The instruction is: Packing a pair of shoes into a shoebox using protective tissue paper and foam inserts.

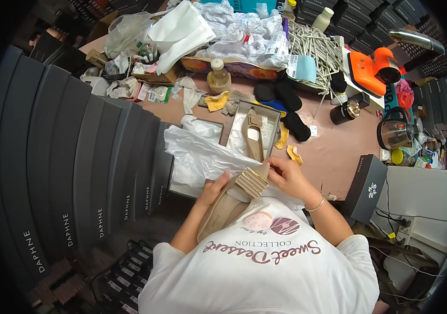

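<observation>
Two hands on one shoe. Left hand (213, 191): closed round the side of the beige shoe (222, 212), thumb up near the buckle (252, 182), other fingers mostly hidden. Right hand (290, 179): fingers curled, tips at the pointed toe; cannot tell whether they pinch it or merely touch. Shoe is held above the lap, just in front of the shirt (265, 261), toe pointing away and to the right, heel toward the body. Inferred reason: left steadies, leaving right free for fine work at the toe, with buckle and insole facing up to the eyes.

Just beyond: white tissue (192, 152), loosely spread, likely there to protect the finish. Matching shoe (255, 137) lies in an open box (275, 131), also toward the person; probably set close so the pair stays together.

Farther out on the table (333, 149): black pads (295, 126) and yellow scraps (282, 137) right of the box; jar (219, 78) behind it, presumably within easy reach. White sticks (315, 49) fill a tray at the back; orange device (374, 69) to their right.

Left edge: dark boxes (59, 157) stacked in a row, perhaps to save bench space.
</observation>
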`<action>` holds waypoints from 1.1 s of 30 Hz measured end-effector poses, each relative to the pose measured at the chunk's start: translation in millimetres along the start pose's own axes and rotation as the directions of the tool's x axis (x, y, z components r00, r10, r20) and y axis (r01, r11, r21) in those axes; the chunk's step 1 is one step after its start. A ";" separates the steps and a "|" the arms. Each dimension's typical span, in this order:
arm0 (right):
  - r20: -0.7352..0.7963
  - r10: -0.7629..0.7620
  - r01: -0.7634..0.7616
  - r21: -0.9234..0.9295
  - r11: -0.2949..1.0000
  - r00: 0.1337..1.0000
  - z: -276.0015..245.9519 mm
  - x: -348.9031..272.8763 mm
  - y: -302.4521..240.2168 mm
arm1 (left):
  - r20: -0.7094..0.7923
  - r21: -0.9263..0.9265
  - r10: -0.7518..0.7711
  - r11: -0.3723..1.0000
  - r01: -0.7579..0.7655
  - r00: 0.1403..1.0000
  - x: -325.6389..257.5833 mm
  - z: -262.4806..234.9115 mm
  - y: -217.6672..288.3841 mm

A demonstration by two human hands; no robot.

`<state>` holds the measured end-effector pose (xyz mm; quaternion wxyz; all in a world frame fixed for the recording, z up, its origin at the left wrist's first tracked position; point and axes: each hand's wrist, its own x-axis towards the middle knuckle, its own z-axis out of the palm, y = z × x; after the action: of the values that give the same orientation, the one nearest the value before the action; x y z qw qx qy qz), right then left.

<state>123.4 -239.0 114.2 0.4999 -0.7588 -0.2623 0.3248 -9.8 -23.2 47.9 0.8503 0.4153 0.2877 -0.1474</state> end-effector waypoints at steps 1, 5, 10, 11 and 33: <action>-0.024 -0.006 0.006 0.014 1.000 1.000 3.0 -2.3 -4.7 | 0.046 -0.019 -0.168 0.985 0.169 0.985 -4.5 -3.9 4.2; -0.100 -0.003 0.011 0.083 0.996 0.995 16.4 -4.8 -3.4 | 0.087 0.119 -0.225 0.970 0.214 0.971 -25.9 9.8 25.2; -0.183 0.065 -0.038 0.149 0.988 0.981 27.5 2.6 2.1 | 0.048 0.053 -0.017 0.998 0.015 0.999 -21.2 16.3 25.1; -0.182 0.075 -0.044 0.168 0.985 0.980 27.9 7.8 8.6 | 0.030 0.063 -0.003 0.998 0.001 1.000 -19.4 14.6 23.8; 0.263 -0.595 0.575 -0.699 0.424 0.759 40.8 17.4 -23.5 | 0.091 0.057 0.209 0.975 -0.214 0.974 -5.1 6.2 21.7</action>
<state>102.2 -193.9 120.3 0.2272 -0.7578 -0.6114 -0.0159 -0.9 -14.8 67.6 0.8582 0.4650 0.2008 -0.0829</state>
